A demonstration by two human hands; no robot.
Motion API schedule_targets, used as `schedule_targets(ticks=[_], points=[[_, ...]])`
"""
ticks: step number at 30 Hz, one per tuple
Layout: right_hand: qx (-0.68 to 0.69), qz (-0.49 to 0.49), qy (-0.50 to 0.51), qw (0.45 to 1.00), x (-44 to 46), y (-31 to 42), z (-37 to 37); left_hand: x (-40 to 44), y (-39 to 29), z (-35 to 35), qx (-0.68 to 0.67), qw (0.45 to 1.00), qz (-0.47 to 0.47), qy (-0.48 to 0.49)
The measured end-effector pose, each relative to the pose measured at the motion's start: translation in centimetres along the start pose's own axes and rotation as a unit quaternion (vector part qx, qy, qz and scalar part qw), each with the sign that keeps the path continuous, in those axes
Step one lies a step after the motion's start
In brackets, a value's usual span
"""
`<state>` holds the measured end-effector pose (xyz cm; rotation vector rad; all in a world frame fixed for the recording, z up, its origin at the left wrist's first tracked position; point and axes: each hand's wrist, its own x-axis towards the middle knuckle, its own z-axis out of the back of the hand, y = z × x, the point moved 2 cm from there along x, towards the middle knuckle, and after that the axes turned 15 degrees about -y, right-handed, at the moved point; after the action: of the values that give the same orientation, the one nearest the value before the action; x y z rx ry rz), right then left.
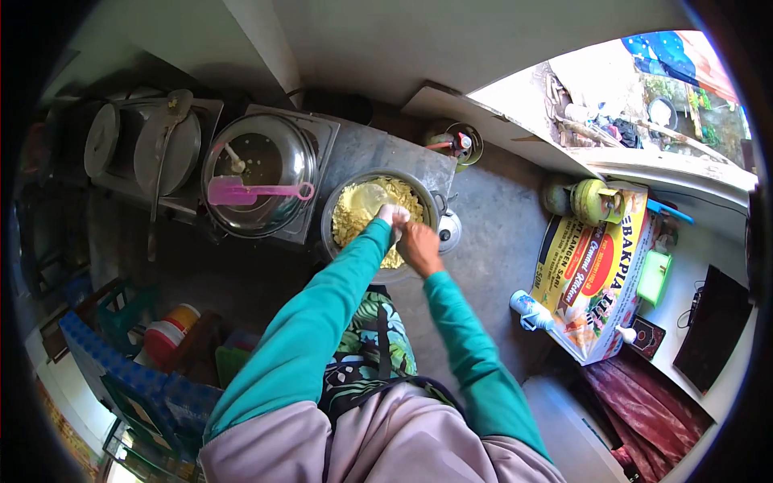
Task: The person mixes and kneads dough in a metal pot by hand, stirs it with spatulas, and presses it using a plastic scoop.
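Observation:
A wide metal pot (pixel 328 225) holds crumbly yellow food pieces (pixel 348 219). Both my hands meet over the pot's right side. My left hand (pixel 394 216) looks pale at the fingers and is closed on something I cannot make out. Just beside it, my right hand (pixel 420 248) is also closed, its fingers curled inward and what they hold hidden. A pale, see-through rounded object (pixel 369 198) lies on the food near my left fingers; its kind is unclear. Right of the pot is a round metal lid (pixel 449 231) with a knob.
Left of the pot, a large covered pan (pixel 278 213) sits on a stove, with a pink spatula (pixel 258 191) across its lid. Beyond it are a long metal ladle (pixel 164 157) and more lids. A gas cylinder (pixel 592 200) and printed banner (pixel 592 274) are at right.

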<state>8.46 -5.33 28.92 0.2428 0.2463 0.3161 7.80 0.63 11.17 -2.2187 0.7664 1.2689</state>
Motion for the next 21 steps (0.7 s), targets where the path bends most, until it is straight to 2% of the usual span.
schedule_targets(ticks=[2, 4, 6, 7, 8, 10, 11, 13, 14, 16, 18, 19, 20, 21], points=[[-0.017, 0.156, 0.002, 0.988, 0.9, 2.0, 3.4, -6.3, -1.4, -1.8, -0.139, 0.989, 0.032, -0.043], [-0.112, 0.262, 0.048, 0.957, 1.7, 4.5, 4.2, -8.6, -2.2, -1.5, -0.242, 0.968, 0.026, 0.054], [-0.154, 0.302, 0.062, 0.939, 2.4, 7.3, 2.5, -10.2, -3.3, -0.1, -0.252, 0.961, 0.050, 0.100], [-0.166, 0.239, 0.103, 0.951, 2.8, 8.2, 0.2, -10.2, -3.7, 1.0, -0.231, 0.964, 0.060, 0.118], [-0.171, 0.234, 0.045, 0.956, 3.2, 9.1, -0.3, -9.1, -4.0, 2.0, -0.195, 0.970, 0.063, 0.131], [-0.129, 0.146, 0.091, 0.977, 4.5, 9.1, -1.1, -5.8, -4.2, 3.8, -0.100, 0.982, 0.063, 0.144], [-0.127, 0.145, 0.096, 0.977, 4.6, 8.5, -1.6, -3.9, -4.3, 4.3, -0.057, 0.986, 0.065, 0.145], [-0.070, 0.077, 0.052, 0.993, 5.7, 5.8, -3.0, 0.0, -4.5, 4.1, 0.025, 0.989, 0.061, 0.130], [-0.069, 0.074, 0.057, 0.993, 5.1, 4.6, -3.5, 1.9, -4.0, 4.2, 0.074, 0.990, 0.061, 0.099], [0.020, -0.002, 0.004, 1.000, 4.2, 3.0, -3.4, 3.7, -3.4, 3.9, 0.168, 0.984, 0.054, 0.029], [0.053, -0.078, 0.008, 0.996, 1.3, 2.7, -3.8, 4.0, -2.3, 3.7, 0.259, 0.963, 0.049, -0.054], [0.078, -0.112, -0.027, 0.990, -0.7, 2.4, -5.3, 3.8, -1.8, 3.8, 0.293, 0.950, 0.051, -0.095], [0.103, -0.147, -0.059, 0.982, -2.5, 2.1, -6.8, 4.1, -0.9, 4.0, 0.285, 0.947, 0.056, -0.139], [0.112, -0.193, 0.011, 0.975, -3.1, 1.8, -7.7, 4.7, 0.4, 4.6, 0.246, 0.950, 0.058, -0.184]])
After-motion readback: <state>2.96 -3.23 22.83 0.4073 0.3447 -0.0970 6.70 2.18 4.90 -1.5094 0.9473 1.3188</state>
